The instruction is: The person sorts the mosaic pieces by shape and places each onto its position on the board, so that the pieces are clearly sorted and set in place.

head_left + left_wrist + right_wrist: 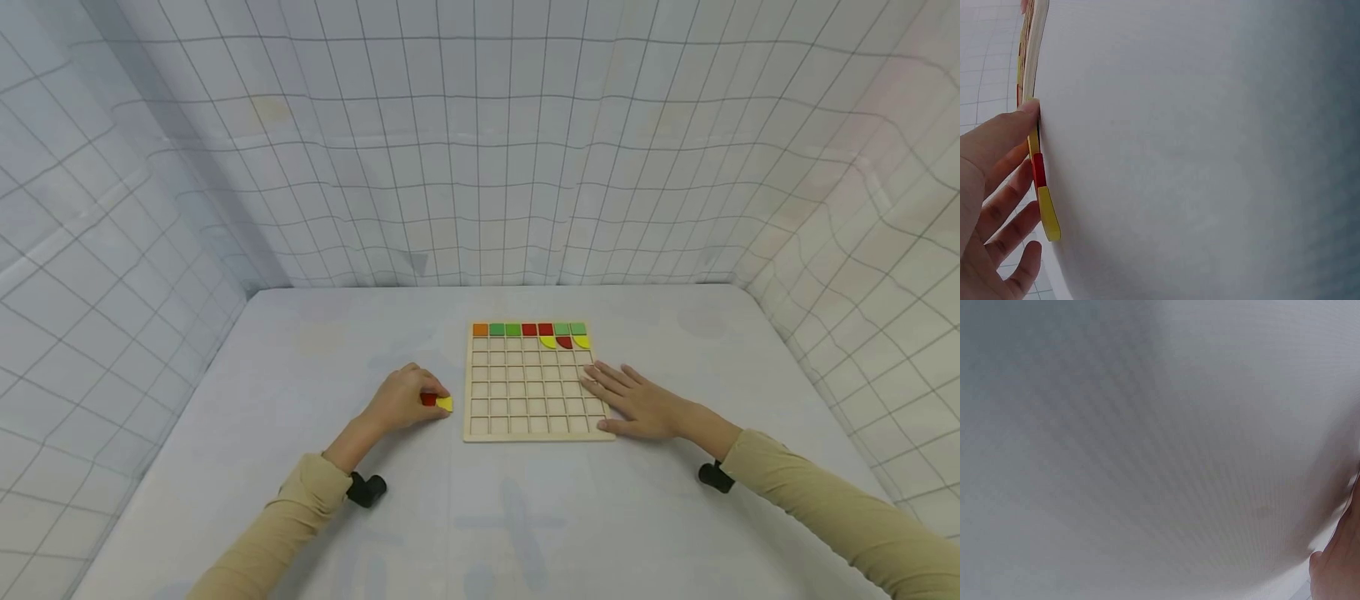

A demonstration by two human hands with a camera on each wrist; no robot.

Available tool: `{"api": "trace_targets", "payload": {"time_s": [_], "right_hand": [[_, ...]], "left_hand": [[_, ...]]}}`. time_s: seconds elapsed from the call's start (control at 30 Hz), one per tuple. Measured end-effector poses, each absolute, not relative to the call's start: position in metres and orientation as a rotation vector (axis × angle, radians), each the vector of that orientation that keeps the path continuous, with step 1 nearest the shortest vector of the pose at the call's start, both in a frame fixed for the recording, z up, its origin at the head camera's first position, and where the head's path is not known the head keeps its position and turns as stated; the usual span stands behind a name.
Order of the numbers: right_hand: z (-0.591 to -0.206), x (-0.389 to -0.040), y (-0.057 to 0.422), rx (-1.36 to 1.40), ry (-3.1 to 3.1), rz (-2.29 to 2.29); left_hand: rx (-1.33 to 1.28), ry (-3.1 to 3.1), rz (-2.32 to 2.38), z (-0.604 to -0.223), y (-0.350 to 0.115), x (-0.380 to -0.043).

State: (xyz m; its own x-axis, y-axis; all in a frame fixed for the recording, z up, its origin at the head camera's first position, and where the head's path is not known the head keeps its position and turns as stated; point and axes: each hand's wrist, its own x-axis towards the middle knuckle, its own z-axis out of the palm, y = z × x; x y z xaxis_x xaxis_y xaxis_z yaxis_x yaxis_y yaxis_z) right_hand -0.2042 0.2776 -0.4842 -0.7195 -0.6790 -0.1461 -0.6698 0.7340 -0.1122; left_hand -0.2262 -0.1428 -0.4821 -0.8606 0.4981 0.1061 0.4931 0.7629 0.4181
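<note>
Left of the wooden grid board [467, 383], my left hand [401, 398] pinches a few small tiles between thumb and fingers. A red tile [428, 399] and a yellow tile [445, 403] show there. In the left wrist view, a red tile [1039, 170] sits between yellow pieces, the lower yellow tile [1049, 214] nearest the little finger; the thumb tip covers the upper one. With fingers spread, my right hand [637, 404] rests on the board's right edge. Square orange, green and red tiles fill the board's far row; yellow and red quarter-circle tiles [564, 342] lie below at its right.
The board lies flat on a white-covered table [315, 350]. White grid-patterned curtains [480, 150] rise behind it and at both sides. Black camera mounts [367, 490] hang under both wrists. In the right wrist view, mostly white cloth fills the picture.
</note>
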Motion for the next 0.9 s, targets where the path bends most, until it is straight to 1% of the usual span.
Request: {"api": "trace_targets", "payload": {"time_s": [0.3,0.57,0.9], "right_hand": [[-0.482,-0.204,0.276,-1.022,2.731,-0.074],[-0.484,-0.204,0.278,-1.021,2.736,-0.063],[-0.484,-0.204,0.277,-1.047,2.741,-0.086]], "left_hand": [[0.845,2.978,0.635,-0.482,-0.142,-0.23],[0.838,3.035,0.652,-0.483,-0.14,-0.234],[0.862,3.034,0.63,-0.474,-0.126,-0.244]]}}
